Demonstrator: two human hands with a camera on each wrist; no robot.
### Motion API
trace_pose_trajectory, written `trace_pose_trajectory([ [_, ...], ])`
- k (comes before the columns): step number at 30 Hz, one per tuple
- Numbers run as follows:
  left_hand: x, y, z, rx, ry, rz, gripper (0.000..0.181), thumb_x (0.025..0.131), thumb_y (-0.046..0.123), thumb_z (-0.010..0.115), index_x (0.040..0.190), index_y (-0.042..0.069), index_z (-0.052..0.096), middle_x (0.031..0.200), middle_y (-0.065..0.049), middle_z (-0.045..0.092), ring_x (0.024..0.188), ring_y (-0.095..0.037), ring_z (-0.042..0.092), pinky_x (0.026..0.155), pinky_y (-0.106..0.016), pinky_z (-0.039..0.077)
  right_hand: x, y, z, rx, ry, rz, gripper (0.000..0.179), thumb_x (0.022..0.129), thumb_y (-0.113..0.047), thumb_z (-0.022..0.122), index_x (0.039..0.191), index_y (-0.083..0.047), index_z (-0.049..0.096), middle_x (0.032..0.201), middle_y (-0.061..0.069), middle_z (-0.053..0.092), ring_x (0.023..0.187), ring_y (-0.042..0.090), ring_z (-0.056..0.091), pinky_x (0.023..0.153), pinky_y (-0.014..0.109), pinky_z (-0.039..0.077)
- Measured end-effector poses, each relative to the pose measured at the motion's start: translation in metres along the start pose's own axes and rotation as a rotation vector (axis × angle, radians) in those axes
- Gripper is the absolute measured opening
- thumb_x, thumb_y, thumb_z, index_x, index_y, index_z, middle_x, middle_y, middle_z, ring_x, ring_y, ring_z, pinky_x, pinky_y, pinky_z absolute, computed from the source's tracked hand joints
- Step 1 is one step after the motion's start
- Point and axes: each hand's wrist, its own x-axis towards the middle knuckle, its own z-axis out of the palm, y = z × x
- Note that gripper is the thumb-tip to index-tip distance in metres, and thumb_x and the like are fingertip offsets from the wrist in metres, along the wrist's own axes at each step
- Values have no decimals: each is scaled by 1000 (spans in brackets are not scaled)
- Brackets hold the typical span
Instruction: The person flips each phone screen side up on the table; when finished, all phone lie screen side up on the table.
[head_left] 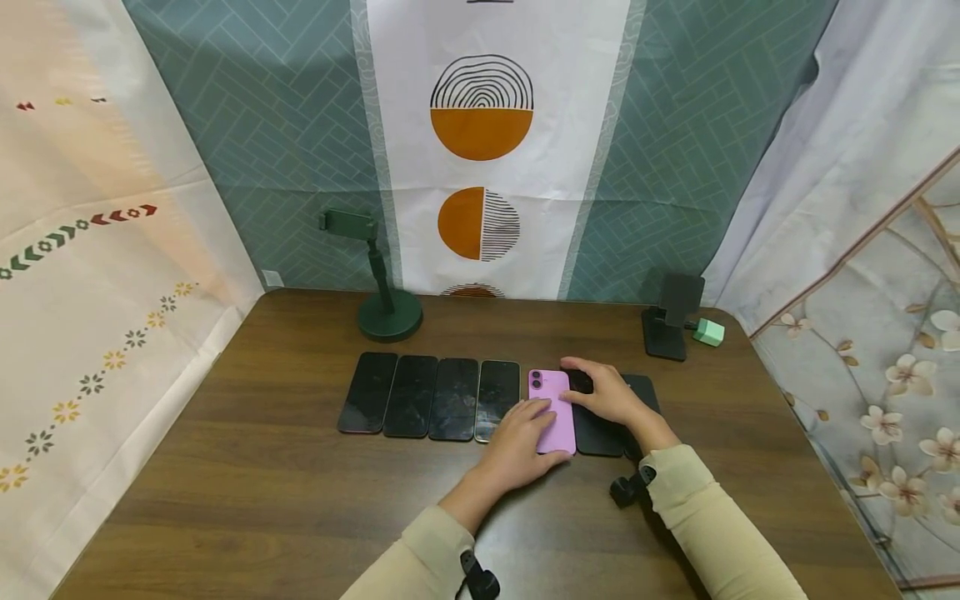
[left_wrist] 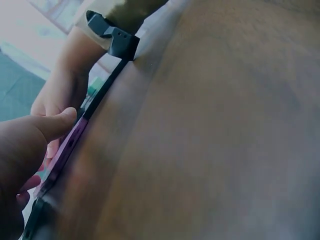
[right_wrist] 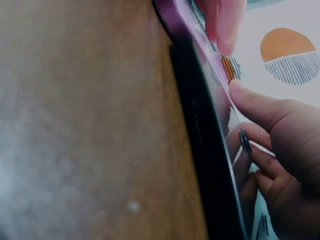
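A pink phone point(head_left: 557, 385) lies back up, its camera lenses at the far left corner. My left hand point(head_left: 517, 446) grips its near part, thumb point(left_wrist: 62, 120) at the near edge and fingers toward the left side. At the far right corner my right hand point(head_left: 609, 393) holds it, the thumb point(right_wrist: 250, 102) on its right side and the fingers bent past the far end. Right beside it, a black phone point(head_left: 598, 435) is partly covered by my right hand. To the left stand in a row several dark phones, the nearest a gold-rimmed phone point(head_left: 498, 392).
Farther left are three dark phones, one a black phone point(head_left: 367, 392) at the row's end. Another dark phone point(head_left: 641, 388) lies under my right wrist. A green phone stand point(head_left: 390, 315) and a black stand point(head_left: 664, 335) with a mint-green block point(head_left: 708, 332) stand along the back of the wooden table point(head_left: 300, 500).
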Motion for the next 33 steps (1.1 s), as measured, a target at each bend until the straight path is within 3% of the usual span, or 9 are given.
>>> trace_pose_trajectory([
  [3,4,5,4,18,-9,2,68,84,55,78,131,6,68,143,-9,58,137,-23,49,117,-38,34,-2,3,0,-12,-4,-21,57,89,-20,79,137,4,58,135,23,62,126,43,55,104,64,41],
  [9,8,9,9,55,-17,-7,72,82,55,79,132,4,67,143,-9,58,137,-25,49,117,-40,35,-4,1,-1,18,-62,29,56,92,-19,76,141,0,57,142,23,56,137,52,40,111,70,26],
  [17,9,15,11,-64,-23,-69,78,79,46,85,135,-3,62,145,-15,56,138,-30,49,116,-43,36,-4,2,-2,31,-60,23,51,93,-16,76,139,-1,60,140,21,59,138,46,44,116,66,22],
  [24,8,16,10,-59,-73,1,68,89,40,78,137,-3,59,153,-23,45,144,-39,38,120,-52,26,-6,4,-5,131,-66,44,46,95,-7,68,139,-1,59,141,20,59,141,52,35,116,68,20],
  [33,5,14,7,-191,-91,13,64,99,34,66,145,-6,50,159,-24,33,150,-40,25,122,-51,20,-9,5,-7,236,-25,-2,54,89,7,70,141,2,56,142,20,56,135,40,48,111,61,35],
])
